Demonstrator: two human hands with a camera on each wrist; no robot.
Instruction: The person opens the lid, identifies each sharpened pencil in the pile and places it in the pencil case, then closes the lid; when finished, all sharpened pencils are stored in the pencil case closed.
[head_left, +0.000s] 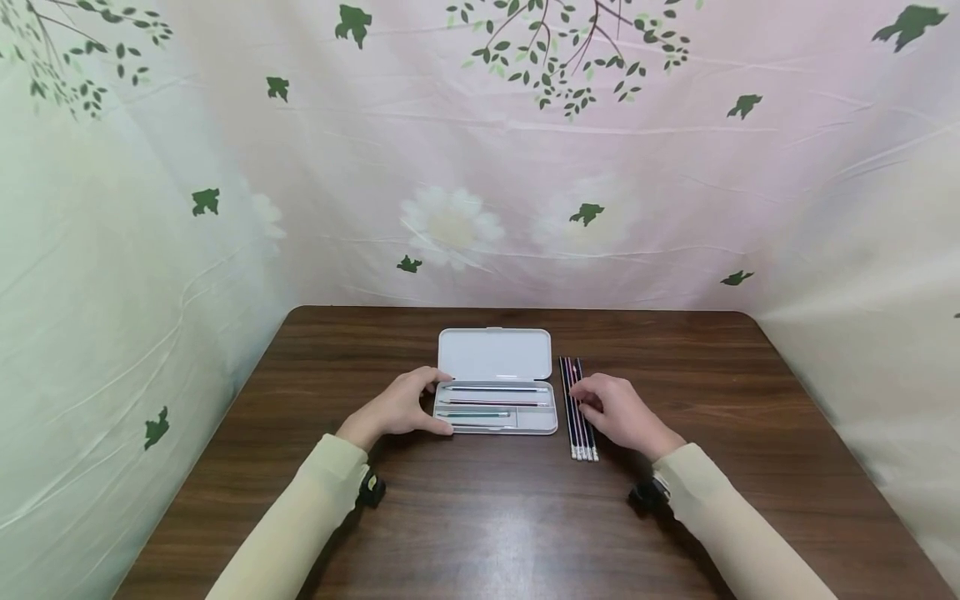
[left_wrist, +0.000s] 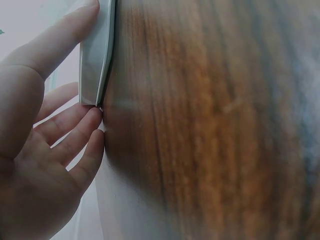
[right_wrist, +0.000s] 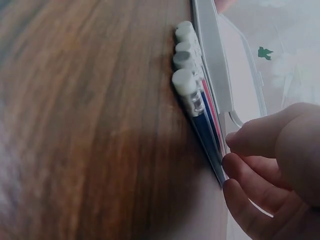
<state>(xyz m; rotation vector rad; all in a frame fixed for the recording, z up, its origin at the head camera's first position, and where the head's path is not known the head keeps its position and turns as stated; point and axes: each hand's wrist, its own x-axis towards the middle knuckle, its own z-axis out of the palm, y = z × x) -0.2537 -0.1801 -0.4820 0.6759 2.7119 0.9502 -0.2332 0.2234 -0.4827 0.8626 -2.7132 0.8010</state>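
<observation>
A pale grey pencil case [head_left: 534,421] lies on the table with its lid [head_left: 495,353] raised at the back. Inside are several pencils, among them a dark red pencil [head_left: 491,403] and a teal pencil [head_left: 474,414]. My left hand [head_left: 397,406] holds the case's left end, thumb at the front corner and index finger at the back. To the right of the case lies a row of several dark and pink pencils [head_left: 579,429], their white erasers [right_wrist: 184,82] toward me. Over the row's middle, my right hand [head_left: 617,412] pinches a pencil, its held part hidden behind the fingers.
The brown wooden table [head_left: 495,533] has rounded far corners. A pale cloth [head_left: 337,208] printed with leaves and flowers hangs behind it and at both sides. Dark wrist cameras [head_left: 371,487] sit at both sleeve cuffs.
</observation>
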